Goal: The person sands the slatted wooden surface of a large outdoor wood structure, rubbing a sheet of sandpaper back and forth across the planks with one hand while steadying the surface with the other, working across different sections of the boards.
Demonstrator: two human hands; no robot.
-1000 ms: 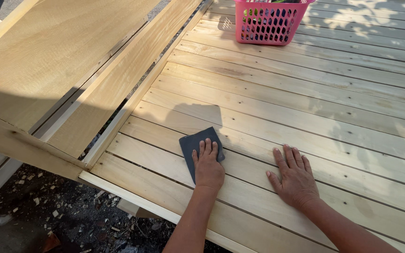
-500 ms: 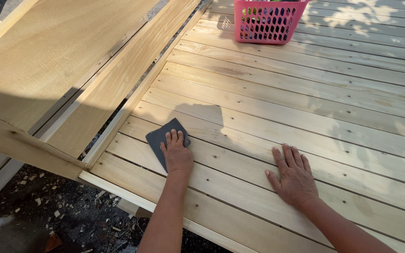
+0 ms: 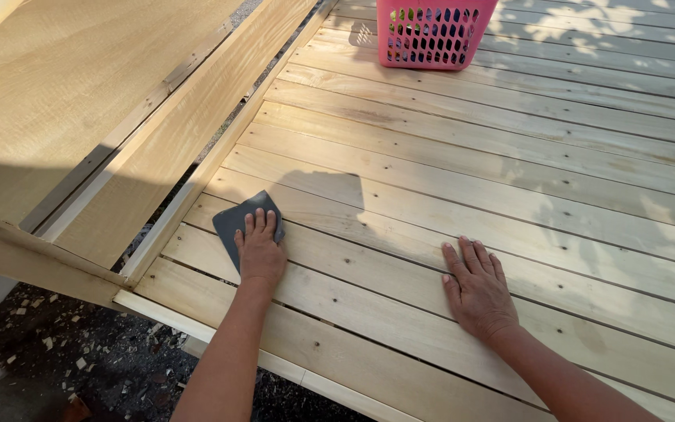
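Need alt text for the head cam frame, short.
A person's left hand presses a dark grey sanding sheet flat on a pale wooden slatted deck, while the right hand rests palm-down on the boards nearby. A pink plastic basket stands at the far edge, and a large wooden panel lies to the left.

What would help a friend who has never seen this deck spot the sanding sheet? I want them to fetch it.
Start from the pale plank deck and go to its near left edge, beside the slanted boards. There the left hand lies flat on a dark grey sanding sheet. It is the only dark, thin square on the light wood; the pink basket stands far off.
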